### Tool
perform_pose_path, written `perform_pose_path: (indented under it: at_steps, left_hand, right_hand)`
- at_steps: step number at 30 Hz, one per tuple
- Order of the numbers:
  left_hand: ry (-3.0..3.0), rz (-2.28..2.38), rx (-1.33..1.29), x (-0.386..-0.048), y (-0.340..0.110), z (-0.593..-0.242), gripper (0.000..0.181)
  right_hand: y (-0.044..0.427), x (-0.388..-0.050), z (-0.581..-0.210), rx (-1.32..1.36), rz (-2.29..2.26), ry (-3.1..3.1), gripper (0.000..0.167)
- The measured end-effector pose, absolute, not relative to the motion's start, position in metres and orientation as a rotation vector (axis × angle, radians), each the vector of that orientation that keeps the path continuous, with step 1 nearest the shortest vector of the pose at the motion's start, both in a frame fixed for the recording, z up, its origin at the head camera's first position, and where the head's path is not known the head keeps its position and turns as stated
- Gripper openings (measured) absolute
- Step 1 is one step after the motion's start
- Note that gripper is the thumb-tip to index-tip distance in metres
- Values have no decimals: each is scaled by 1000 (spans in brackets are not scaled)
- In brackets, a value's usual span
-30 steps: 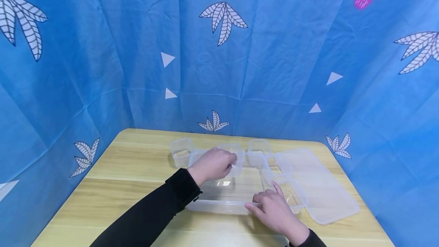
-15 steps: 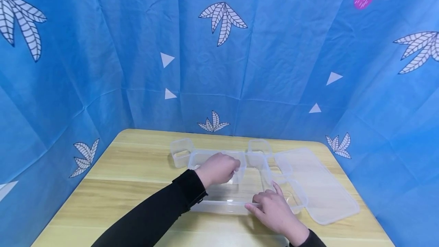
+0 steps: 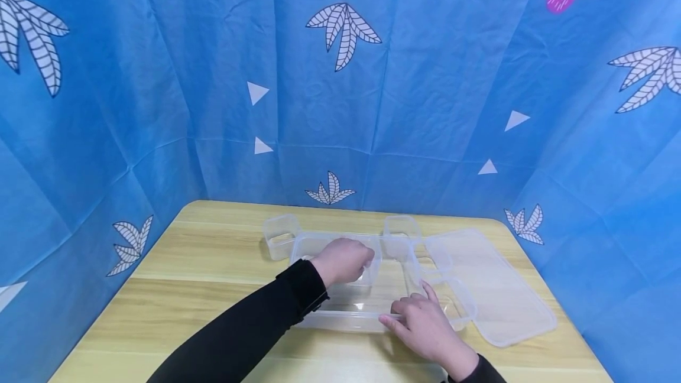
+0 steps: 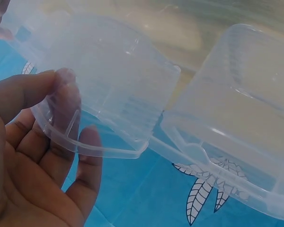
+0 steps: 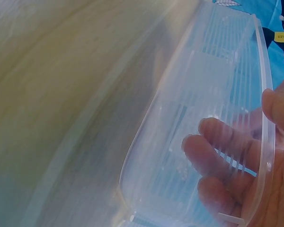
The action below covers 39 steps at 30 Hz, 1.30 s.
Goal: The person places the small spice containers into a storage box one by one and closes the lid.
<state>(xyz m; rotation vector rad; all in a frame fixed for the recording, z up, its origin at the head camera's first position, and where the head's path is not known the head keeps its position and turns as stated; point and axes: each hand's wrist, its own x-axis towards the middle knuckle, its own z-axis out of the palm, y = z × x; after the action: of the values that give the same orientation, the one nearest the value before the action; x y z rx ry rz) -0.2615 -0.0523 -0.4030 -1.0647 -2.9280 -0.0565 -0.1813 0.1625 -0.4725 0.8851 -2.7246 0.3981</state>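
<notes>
A large clear plastic food container [image 3: 340, 321] stands open-topped on the table. My left hand [image 3: 344, 262] reaches into its back part and pinches the rim of a smaller clear box [image 4: 118, 80] between thumb and fingers. In the left wrist view another clear box [image 4: 246, 94] sits beside the held one. At the front right corner, my right hand [image 3: 425, 324] grips the large container's wall. The right wrist view shows its fingers [image 5: 210, 156] through the clear plastic, with the thumb at the rim. My left hand hides part of the small box in the head view.
Small clear boxes stand around the large container: one at back left [image 3: 282, 238], one at back right [image 3: 402, 227], and one at right [image 3: 459, 305]. A flat frosted lid [image 3: 500, 294] lies on the wooden table's [image 3: 175, 288] right side. Blue curtains [image 3: 340, 111] enclose the table.
My left hand has moved slightly right and down, lowering the small box into the large container. During the last half second it has barely moved. My right hand stays in place.
</notes>
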Motion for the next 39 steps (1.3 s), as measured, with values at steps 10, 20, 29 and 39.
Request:
perform_pose_path:
  at_steps: [10,20,29,39]
  left_hand:
    - [-3076,-4,-988,-263,-46,-408,12]
    - [-3126,24,-963,-260,-50,-412,4]
    - [-3190,69,-907,-260,-51,-412,3]
    - [-3211,32,-880,-263,-53,-411,6]
  right_hand:
    - [163,-183,-471,897,409,-2737,37]
    - [163,-181,-469,878,416,-2770,37]
    - [162,-182,-470,875,412,-2760,36]
    - [163,-181,-472,866,412,-2775,32]
